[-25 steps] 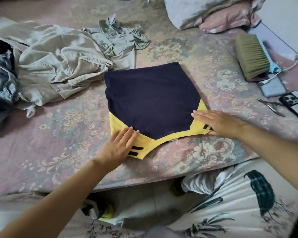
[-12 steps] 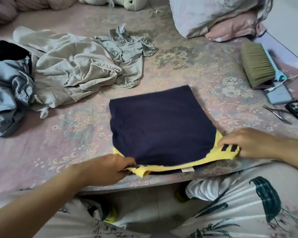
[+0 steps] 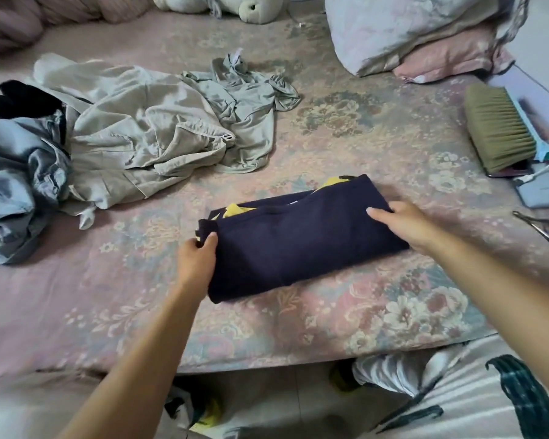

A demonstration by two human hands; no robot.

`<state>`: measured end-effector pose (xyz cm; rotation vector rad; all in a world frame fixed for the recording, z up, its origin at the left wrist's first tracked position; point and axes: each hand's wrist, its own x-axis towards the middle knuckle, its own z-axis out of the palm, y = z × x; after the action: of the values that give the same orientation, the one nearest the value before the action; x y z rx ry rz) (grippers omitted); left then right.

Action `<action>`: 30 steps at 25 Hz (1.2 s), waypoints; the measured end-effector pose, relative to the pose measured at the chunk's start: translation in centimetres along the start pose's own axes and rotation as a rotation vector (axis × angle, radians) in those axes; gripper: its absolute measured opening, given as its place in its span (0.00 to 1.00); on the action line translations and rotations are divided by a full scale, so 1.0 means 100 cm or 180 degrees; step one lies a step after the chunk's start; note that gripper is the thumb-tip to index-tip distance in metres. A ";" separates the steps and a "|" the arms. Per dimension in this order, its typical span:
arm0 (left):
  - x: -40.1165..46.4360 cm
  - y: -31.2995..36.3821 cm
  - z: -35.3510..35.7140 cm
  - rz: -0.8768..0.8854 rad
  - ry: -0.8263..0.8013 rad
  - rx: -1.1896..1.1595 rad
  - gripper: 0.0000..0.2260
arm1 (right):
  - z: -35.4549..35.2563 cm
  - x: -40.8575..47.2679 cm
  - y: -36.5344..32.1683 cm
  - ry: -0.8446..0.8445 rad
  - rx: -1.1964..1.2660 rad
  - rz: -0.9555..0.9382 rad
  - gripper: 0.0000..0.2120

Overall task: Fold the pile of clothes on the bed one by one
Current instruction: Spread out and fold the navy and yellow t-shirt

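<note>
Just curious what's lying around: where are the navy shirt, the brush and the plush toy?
navy shirt (image 3: 301,248), head view, middle of folded top layer.
brush (image 3: 496,131), head view, olive bristles.
plush toy (image 3: 254,7), head view, its pale head.

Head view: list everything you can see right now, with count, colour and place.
navy shirt: 1, navy with yellow trim, folded, bed centre
beige garment: 1, unfolded, left
grey-green garment: 1, crumpled, behind
blue garment: 1, crumpled, far left
black garment: 1, far left
pillows: 2, white and pink, back right
brush: 1, olive, right
plush toy: 1, white, back
bed: floral pink sheet
left hand: grips the shirt's left edge
right hand: on the shirt's right end
</note>
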<state>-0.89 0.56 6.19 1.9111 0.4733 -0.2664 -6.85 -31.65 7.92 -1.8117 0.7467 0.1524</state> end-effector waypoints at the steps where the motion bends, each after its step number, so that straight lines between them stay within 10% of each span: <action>1: -0.001 -0.002 0.002 0.0371 0.0256 0.0087 0.10 | 0.002 -0.002 0.000 0.0302 -0.0064 -0.0137 0.05; 5: 0.013 -0.002 0.008 0.1479 0.0440 0.0155 0.03 | 0.005 -0.006 0.014 0.0947 0.0034 -0.0574 0.03; 15: 0.024 -0.012 0.022 0.0723 0.0725 0.1505 0.14 | 0.018 0.017 0.028 0.1216 -0.1367 -0.0563 0.10; 18: 0.018 -0.004 0.029 0.2006 0.1318 0.2789 0.25 | 0.036 0.009 0.016 0.1670 -0.2816 -0.1112 0.20; 21: -0.004 -0.007 0.054 0.3128 0.0332 0.3354 0.29 | 0.070 -0.009 -0.002 0.0932 -0.3358 -0.2098 0.28; 24: -0.006 -0.026 0.066 0.2594 -0.0475 0.3693 0.33 | 0.088 -0.002 0.008 0.0054 -0.3793 -0.1369 0.29; 30: 0.007 -0.030 0.044 0.1617 -0.0402 0.3460 0.36 | 0.053 0.011 0.022 -0.0052 -0.3690 -0.0642 0.30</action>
<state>-1.41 -2.42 1.75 2.9487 -0.3538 -0.3357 -5.91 -27.81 3.64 -2.9551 0.4579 0.5469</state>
